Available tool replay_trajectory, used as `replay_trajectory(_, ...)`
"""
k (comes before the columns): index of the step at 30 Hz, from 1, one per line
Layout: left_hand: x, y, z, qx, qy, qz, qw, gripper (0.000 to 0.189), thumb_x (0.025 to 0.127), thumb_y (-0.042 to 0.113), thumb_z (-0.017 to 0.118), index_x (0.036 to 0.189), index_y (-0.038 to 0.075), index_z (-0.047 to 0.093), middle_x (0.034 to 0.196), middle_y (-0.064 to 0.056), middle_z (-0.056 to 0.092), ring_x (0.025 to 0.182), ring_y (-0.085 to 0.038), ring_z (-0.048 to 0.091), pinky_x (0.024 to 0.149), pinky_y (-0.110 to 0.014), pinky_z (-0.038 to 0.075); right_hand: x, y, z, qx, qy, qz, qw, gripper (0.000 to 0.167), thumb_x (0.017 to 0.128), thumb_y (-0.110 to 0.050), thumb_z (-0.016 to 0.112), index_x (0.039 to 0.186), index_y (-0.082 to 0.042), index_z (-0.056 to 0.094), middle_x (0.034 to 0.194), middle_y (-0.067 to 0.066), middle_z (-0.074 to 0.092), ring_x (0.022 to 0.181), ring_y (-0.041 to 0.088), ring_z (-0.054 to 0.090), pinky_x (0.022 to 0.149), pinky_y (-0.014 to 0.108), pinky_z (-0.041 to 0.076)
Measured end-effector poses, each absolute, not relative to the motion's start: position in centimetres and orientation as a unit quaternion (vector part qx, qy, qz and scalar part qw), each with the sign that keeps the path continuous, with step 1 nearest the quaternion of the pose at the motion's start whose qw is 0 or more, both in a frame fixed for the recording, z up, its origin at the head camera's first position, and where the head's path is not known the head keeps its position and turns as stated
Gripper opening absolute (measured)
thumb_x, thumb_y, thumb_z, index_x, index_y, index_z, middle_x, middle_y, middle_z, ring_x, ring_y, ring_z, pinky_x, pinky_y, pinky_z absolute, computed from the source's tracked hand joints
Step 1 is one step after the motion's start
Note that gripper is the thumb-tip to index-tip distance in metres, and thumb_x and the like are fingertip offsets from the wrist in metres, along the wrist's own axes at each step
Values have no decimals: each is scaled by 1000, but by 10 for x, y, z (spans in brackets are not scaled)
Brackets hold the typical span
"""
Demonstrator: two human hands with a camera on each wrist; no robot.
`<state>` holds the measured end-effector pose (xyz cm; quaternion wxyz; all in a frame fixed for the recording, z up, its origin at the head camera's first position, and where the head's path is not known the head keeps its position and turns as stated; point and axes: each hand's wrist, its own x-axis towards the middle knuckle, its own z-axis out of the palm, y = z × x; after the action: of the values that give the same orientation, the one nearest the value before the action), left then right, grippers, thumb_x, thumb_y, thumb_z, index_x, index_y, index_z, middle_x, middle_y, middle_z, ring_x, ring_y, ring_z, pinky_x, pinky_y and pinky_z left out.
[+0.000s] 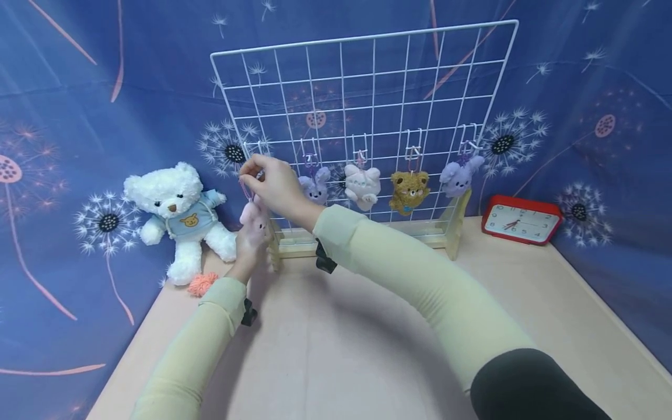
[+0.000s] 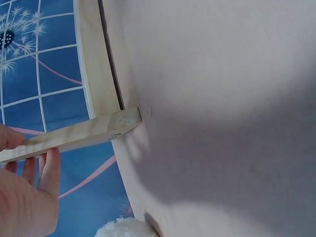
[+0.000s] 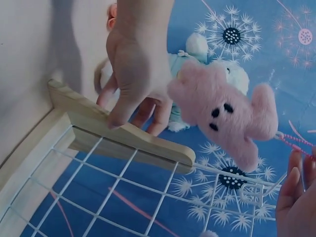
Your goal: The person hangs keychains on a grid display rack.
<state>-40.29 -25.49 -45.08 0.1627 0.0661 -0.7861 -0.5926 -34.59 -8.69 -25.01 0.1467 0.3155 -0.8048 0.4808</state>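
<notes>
My right hand [image 1: 283, 185] pinches the pink bead chain [image 3: 296, 144] of a pink plush bunny keychain [image 3: 224, 106] at the left end of the white wire grid rack [image 1: 357, 76]. The bunny hangs below those fingers, its face showing in the right wrist view. Close to the fingertips a white hook [image 3: 253, 193] sticks out from the grid; whether the chain touches it I cannot tell. Lower down, my left hand [image 2: 29, 197] grips the rack's wooden side foot [image 2: 79, 136], thumb on one face and fingers on the other. In the head view the bunny partly covers this hand.
Along the grid hang two purple bunny keychains [image 1: 316, 189] [image 1: 458, 178], a white plush keychain [image 1: 362, 186] and a brown bear keychain [image 1: 409, 189]. A white teddy bear [image 1: 191, 224] sits left, beside orange yarn [image 1: 203, 284]. A red clock [image 1: 521, 219] stands right.
</notes>
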Motion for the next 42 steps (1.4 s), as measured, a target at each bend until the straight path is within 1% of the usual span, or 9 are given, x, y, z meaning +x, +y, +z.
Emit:
replay_trajectory(2,-391,-252,-443,47,-795,-579,174,48,76,1,72,122,-11,63,114,-27,67,100,-33,61,92,-45,56,-346,-90,-249,306,-807,482,153,8,100,-19,69,105,-13,72,96,-5,70,79,8,62,68,17,50)
replay_trajectory(3,-378,-247,-431,58,-833,-521,175,54,79,4,71,130,-10,59,122,-29,65,107,-35,58,102,-45,50,-347,-91,-249,300,-808,483,157,9,100,-19,68,105,-13,72,95,-5,69,79,8,62,67,18,49)
replay_trajectory(4,-371,-245,-428,49,-831,-526,176,54,80,2,70,132,-10,58,123,-29,64,108,-35,58,103,-44,50,-347,-92,-249,293,-809,484,159,9,100,-20,68,104,-13,72,94,-4,69,78,8,61,66,18,49)
replay_trajectory(9,-357,-238,-422,37,-832,-526,172,47,84,-7,67,129,-6,56,122,-29,63,110,-38,63,99,-38,53,-353,-95,-252,274,-816,480,170,9,101,-22,66,104,-15,72,92,-4,66,76,10,58,62,19,46)
replay_trajectory(13,-359,-237,-423,42,-835,-519,181,41,83,-8,68,122,-8,57,118,-31,64,110,-44,64,99,-45,54,-357,-96,-252,265,-822,471,177,10,102,-24,66,104,-16,72,92,-5,66,76,9,58,62,20,46)
replay_trajectory(19,-360,-235,-422,37,-833,-515,199,39,79,-9,68,117,-12,59,113,-33,65,106,-45,64,98,-49,54,-362,-98,-253,239,-836,457,187,9,101,-24,66,102,-17,72,91,-7,68,76,8,59,63,21,47)
replay_trajectory(28,-362,-235,-418,29,-827,-538,160,46,82,-11,64,126,-1,58,126,-26,59,118,-43,62,99,-45,56,-364,-98,-250,214,-859,426,185,13,102,-24,62,105,-19,73,94,-11,70,73,5,60,64,22,49)
replay_trajectory(36,-362,-235,-419,32,-841,-511,172,44,80,-5,66,123,-4,58,122,-28,64,113,-42,62,101,-47,52,-364,-99,-240,203,-882,393,161,15,104,-23,59,109,-19,72,98,-9,71,78,7,63,69,25,52)
replay_trajectory(42,-364,-234,-419,25,-826,-537,171,45,81,-12,64,125,-5,57,125,-29,62,116,-43,63,98,-44,56,-368,-97,-237,204,-886,388,153,17,105,-22,58,113,-17,72,103,-5,72,80,10,64,69,24,53)
